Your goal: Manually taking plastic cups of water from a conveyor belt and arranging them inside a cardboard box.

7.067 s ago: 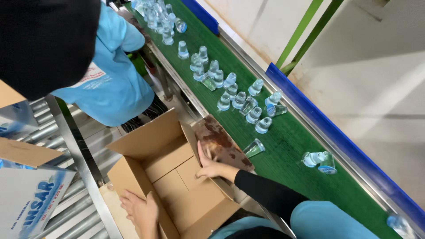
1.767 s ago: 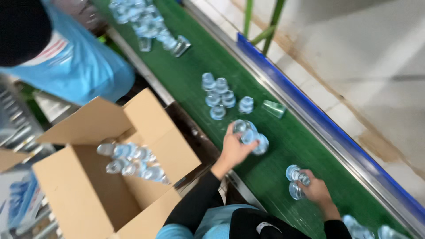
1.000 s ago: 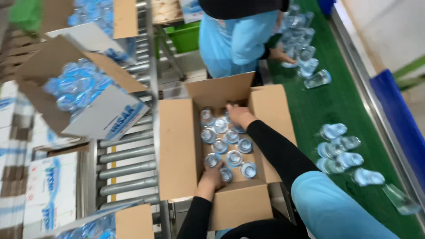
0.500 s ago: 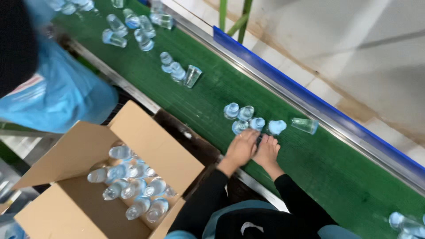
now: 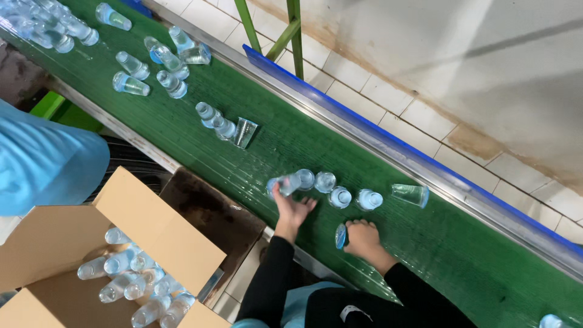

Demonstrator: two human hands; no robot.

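I see my left hand [image 5: 293, 209] spread open on the green conveyor belt [image 5: 461, 267], fingertips reaching up to a sealed water cup [image 5: 285, 184] lying on its side, touching it but not yet closed round it. My right hand [image 5: 362, 237] is curled around another cup [image 5: 340, 235], its blue lid showing at the thumb side. The row of loose cups [image 5: 340, 195] lies just beyond both hands, toward the far side of the belt, running left to right; the left hand is nearer its left end, the right hand nearer the middle. One cup [image 5: 411, 194] lies tipped at the right end, long axis along the belt, close to the blue guard rail [image 5: 425, 163]. The belt around the hands is otherwise bare, giving room on the near side. The open cardboard box [image 5: 121, 243], partly filled with cups, sits to the near left, beyond the belt's metal edge, well apart from the hands.
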